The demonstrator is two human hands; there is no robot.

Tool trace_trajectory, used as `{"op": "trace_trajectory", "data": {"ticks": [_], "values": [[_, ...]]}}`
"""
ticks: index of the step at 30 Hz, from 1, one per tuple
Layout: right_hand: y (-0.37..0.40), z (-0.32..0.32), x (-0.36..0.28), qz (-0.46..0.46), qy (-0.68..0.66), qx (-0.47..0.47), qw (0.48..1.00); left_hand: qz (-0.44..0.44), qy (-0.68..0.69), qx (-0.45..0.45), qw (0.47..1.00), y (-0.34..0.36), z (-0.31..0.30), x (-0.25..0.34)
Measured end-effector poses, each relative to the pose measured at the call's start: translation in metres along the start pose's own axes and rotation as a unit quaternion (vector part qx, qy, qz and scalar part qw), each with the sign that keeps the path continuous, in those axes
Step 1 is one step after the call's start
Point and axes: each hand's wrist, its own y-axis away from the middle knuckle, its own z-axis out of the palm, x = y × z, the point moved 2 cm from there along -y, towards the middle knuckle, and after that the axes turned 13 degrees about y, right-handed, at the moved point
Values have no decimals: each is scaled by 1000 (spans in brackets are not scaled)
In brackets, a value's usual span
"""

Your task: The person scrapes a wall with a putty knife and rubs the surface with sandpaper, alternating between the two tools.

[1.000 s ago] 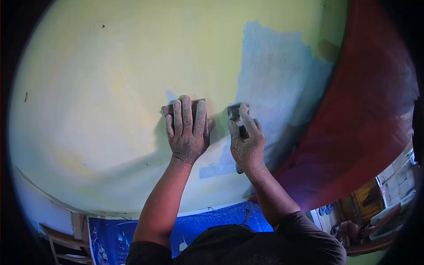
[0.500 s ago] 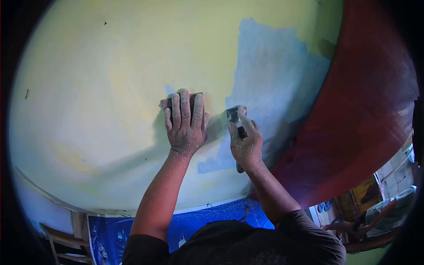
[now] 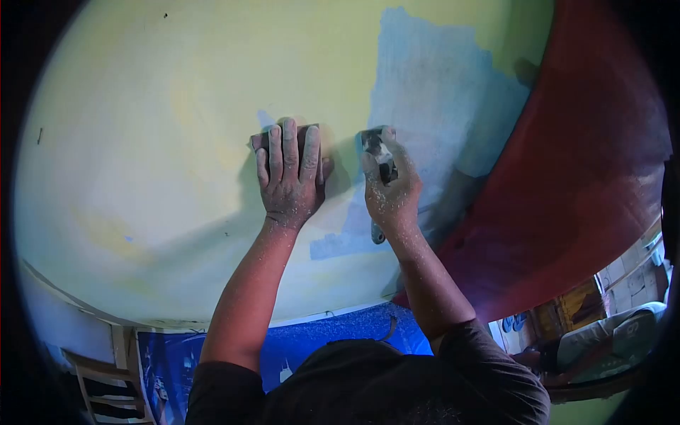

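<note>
Head view. Your left hand [image 3: 289, 180] lies flat, fingers extended and slightly spread, pressing a brown sanding block [image 3: 312, 132] against the yellow-green surface [image 3: 142, 142]. Your right hand [image 3: 391, 198] is closed around a scraper [image 3: 371, 140], forefinger along the blade, which meets the surface at the edge of the blue patch [image 3: 439, 92]. Both hands are dusted white and sit near each other. Red panel [image 3: 588, 163] to the right.

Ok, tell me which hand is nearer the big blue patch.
Right. The right hand, gripping a scraper, is at the left edge of the blue patch; the left hand, flat on a sanding block, lies further left.
</note>
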Motion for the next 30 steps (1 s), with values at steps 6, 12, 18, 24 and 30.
{"op": "trace_trajectory", "data": {"ticks": [6, 12, 18, 24, 30], "values": [[59, -8, 68, -4, 92, -72, 993, -12, 25, -23, 999, 10, 0, 6], [169, -51, 134, 169, 86, -166, 968, 18, 51, -63, 997, 61, 20, 31], [179, -66, 115, 212, 68, -158, 962, 7, 41, -66, 997, 62, 31, 46], [171, -81, 128, 215, 51, -134, 966, 23, 34, -49, 998, 64, 50, 60], [178, -82, 137, 241, 42, -165, 955, 23, 34, -61, 997, 68, 49, 57]]}}
